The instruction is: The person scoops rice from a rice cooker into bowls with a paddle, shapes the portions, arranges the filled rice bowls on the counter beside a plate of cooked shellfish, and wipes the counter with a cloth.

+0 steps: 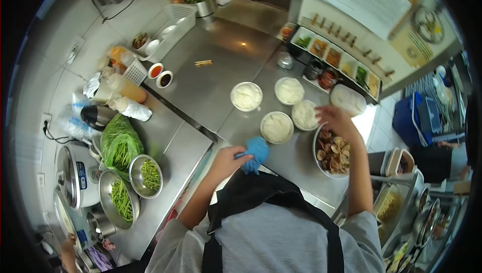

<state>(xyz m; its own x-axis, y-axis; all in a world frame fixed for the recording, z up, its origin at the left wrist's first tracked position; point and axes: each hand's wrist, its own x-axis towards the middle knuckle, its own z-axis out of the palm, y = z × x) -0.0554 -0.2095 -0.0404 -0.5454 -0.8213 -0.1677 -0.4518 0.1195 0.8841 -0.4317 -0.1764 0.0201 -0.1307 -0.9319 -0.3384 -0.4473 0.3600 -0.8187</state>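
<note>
My left hand (236, 158) is closed around a crumpled blue cloth (257, 153) at the near edge of the steel counter. To the right, my right hand (337, 121) is at the rim of a white bowl of rice (304, 115), with its fingertips curled over the edge. Beneath that wrist sits a bowl of clams (334, 155), partly hidden by my forearm. More white bowls stand close by: one bowl of rice (276, 127) in front, another bowl of rice (289, 90) behind, and a third bowl of rice (246, 96) to the left.
Steel bowls of green beans (120, 200) and a green bag (120, 145) occupy the left counter near a rice cooker (78, 175). Two sauce cups (163, 79) sit farther back. A garnish tray (333, 57) and a white lidded container (348, 99) line the right side. Another person's hand (69, 245) shows lower left.
</note>
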